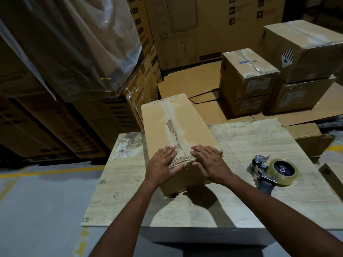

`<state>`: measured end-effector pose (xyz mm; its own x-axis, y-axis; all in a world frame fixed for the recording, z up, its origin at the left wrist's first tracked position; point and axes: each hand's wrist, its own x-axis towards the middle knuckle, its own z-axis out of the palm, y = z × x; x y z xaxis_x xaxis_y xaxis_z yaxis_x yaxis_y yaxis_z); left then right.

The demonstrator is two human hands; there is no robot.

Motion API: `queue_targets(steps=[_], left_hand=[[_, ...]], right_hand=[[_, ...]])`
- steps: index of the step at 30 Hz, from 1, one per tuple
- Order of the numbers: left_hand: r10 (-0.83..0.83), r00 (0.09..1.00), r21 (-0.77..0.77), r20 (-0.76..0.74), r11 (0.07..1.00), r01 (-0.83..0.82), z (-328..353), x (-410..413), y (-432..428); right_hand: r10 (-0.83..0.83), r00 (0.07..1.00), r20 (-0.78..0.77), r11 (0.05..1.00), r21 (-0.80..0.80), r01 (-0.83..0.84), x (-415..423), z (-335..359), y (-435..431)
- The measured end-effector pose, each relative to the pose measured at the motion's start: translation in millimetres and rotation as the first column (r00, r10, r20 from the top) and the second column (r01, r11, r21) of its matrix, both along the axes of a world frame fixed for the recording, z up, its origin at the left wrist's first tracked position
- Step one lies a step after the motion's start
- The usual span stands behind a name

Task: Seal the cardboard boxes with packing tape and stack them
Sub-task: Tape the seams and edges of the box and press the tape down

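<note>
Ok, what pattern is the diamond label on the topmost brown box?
Diamond label: black and white diagonal stripes, head view.

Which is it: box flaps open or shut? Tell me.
Shut. The flaps of the box lie flat and meet at the centre seam, with the left hand and right hand pressing them down. Fresh tape: cannot tell.

Bare tabletop [232, 138] beside tape dispenser [274, 171]

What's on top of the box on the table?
The left hand and right hand lie flat on the near end of the cardboard box, either side of its middle seam. A torn strip runs along that seam. The flaps are closed, so the inside is hidden.
</note>
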<state>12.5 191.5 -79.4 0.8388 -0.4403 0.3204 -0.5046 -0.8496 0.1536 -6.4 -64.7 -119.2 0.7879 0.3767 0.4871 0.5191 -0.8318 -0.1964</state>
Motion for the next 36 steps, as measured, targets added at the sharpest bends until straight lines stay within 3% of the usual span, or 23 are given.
queue_targets(steps=[5,10,19,24,32,36], left_hand=[[-0.038,0.998,-0.017,0.045,0.999,0.039,-6,5,3],[-0.070,0.996,0.005,0.061,0.998,0.070,-10,8,5],[-0.092,0.996,0.019,0.021,0.996,0.092,-3,2,8],[-0.045,0.999,0.015,0.012,0.999,0.044,-2,1,5],[-0.057,0.998,0.055,-0.011,0.997,0.058,-5,4,6],[-0.102,0.994,0.040,-0.027,0.994,0.103,-2,2,10]], right_hand=[[-0.075,0.995,0.071,0.996,0.049,0.072,1,-3,13],[-0.039,0.994,0.106,0.999,0.028,0.036,3,-5,8],[-0.015,1.000,0.009,0.999,0.041,0.014,-2,2,5],[-0.072,0.995,0.069,0.993,0.096,0.065,0,3,16],[-0.029,0.999,0.030,1.000,-0.002,0.029,-3,2,7],[-0.057,0.998,0.037,0.995,0.080,0.054,-5,7,13]])
